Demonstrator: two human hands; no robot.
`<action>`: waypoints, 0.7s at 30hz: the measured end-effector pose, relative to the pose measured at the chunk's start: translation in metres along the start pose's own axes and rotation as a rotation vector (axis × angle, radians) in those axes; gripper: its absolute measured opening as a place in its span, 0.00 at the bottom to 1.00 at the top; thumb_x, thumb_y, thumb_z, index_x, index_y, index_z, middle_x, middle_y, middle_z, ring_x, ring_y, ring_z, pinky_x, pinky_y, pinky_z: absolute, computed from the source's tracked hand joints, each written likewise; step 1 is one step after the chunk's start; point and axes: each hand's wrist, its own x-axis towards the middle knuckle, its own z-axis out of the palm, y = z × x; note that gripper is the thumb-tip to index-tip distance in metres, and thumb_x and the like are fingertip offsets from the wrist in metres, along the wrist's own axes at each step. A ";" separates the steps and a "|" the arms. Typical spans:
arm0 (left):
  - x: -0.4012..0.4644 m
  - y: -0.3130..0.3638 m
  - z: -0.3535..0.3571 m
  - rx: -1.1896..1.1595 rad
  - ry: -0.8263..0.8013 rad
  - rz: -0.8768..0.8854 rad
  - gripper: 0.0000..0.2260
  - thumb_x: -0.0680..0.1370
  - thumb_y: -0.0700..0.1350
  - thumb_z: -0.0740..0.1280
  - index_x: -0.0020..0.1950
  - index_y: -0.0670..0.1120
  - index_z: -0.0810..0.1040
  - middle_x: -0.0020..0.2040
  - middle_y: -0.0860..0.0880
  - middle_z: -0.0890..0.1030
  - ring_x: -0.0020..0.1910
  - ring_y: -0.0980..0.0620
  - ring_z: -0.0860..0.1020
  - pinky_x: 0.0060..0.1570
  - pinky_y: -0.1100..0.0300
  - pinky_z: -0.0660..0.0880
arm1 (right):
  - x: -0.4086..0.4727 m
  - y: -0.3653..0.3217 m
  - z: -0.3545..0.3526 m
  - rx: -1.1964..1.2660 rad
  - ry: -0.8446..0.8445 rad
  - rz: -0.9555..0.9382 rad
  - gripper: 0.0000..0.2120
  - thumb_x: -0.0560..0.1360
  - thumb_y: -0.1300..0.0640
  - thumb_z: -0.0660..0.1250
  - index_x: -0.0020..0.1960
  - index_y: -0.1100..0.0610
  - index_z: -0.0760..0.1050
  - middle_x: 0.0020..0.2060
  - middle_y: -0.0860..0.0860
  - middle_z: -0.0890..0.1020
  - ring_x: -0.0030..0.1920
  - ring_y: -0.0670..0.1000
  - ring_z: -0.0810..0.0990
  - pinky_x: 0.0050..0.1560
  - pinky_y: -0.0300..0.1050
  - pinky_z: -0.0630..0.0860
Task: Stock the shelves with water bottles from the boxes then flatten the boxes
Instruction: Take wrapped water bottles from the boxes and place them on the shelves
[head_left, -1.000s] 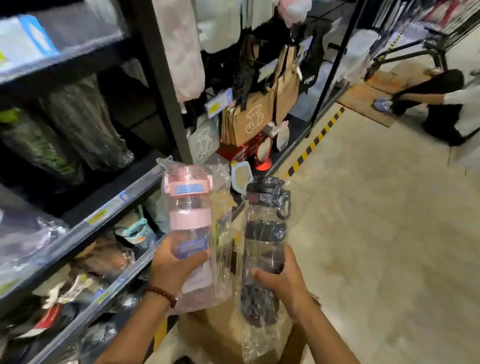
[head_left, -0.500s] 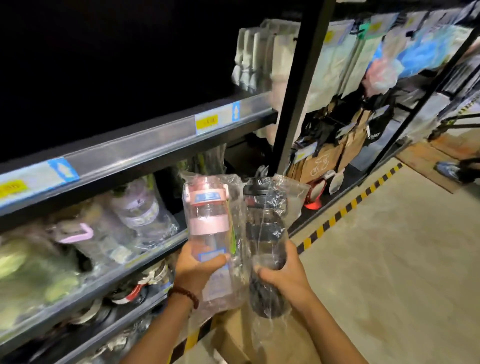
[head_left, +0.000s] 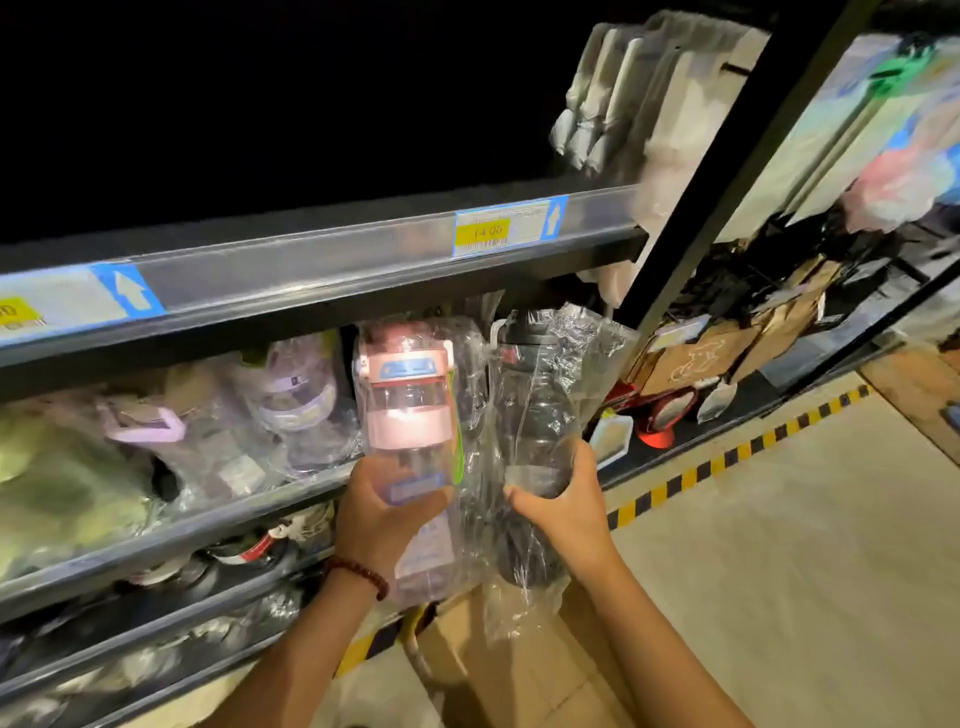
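Both bottles rising to middle shelf (head_left: 270, 512) level. Left hand (head_left: 382, 512) gripping pink-lidded bottle (head_left: 408, 415), right hand (head_left: 563, 506) gripping black bottle (head_left: 535, 415); free slot probably rightward. Seating upright, wrap clear of lip.

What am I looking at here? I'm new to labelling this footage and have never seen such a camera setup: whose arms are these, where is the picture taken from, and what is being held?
There is no machine. A person wears a wide-angle camera on the head, looking forward and down, so the two bare arms coming up from the bottom are their own. The left hand grips a pink-lidded bottle wrapped in clear plastic; the right hand grips a dark bottle, also bagged. Both are held upright, side by side, in front of a shelf already holding bagged bottles, some purple. A price label sits on the shelf edge above. A cardboard box stands on the floor below the hands.
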 end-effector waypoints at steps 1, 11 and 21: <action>0.001 0.000 0.004 -0.017 0.027 -0.001 0.33 0.49 0.57 0.75 0.51 0.48 0.73 0.45 0.53 0.78 0.44 0.56 0.78 0.37 0.62 0.73 | 0.008 0.000 -0.001 0.005 -0.005 -0.005 0.34 0.66 0.61 0.77 0.62 0.45 0.60 0.53 0.39 0.72 0.56 0.44 0.72 0.46 0.22 0.67; 0.025 -0.006 0.042 -0.165 0.248 0.132 0.36 0.51 0.55 0.74 0.57 0.45 0.74 0.48 0.48 0.81 0.45 0.54 0.81 0.40 0.60 0.78 | 0.068 0.011 -0.017 0.175 -0.171 -0.058 0.43 0.65 0.49 0.76 0.71 0.39 0.54 0.62 0.33 0.68 0.62 0.40 0.70 0.63 0.47 0.71; 0.046 0.002 0.058 -0.181 0.365 0.219 0.32 0.52 0.55 0.74 0.54 0.56 0.69 0.52 0.55 0.78 0.47 0.64 0.79 0.44 0.66 0.77 | 0.113 0.013 -0.008 0.207 -0.128 -0.066 0.48 0.70 0.54 0.74 0.78 0.49 0.44 0.74 0.46 0.57 0.66 0.41 0.58 0.66 0.43 0.62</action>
